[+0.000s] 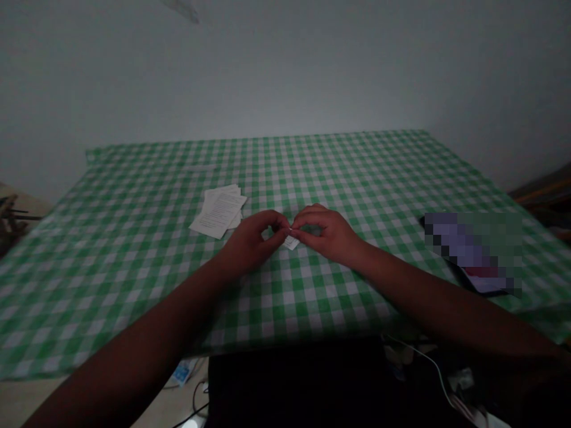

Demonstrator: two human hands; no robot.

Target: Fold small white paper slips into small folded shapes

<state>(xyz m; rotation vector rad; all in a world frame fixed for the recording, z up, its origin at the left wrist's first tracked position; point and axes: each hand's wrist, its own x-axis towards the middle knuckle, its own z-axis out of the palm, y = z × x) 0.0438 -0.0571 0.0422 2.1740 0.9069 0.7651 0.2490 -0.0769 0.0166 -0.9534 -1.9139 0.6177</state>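
Together, the left hand [250, 241] and right hand [329, 233] pinch a small paper slip [292, 242] at mid-table.

Seen from the head camera, both hands are curled closed, thumbs and forefingers meeting on the white slip, which sits low against the green checked tablecloth [134, 249] between them. Just beyond the left hand lies a loose stack of papers [218, 213], printed side up. Well off to the right rests a flat dark thing [484, 279], partly blurred, near the table's edge.

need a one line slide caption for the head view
Left hand and right hand pinch a small white paper slip over a green checked tablecloth, printed sheets lying nearby.
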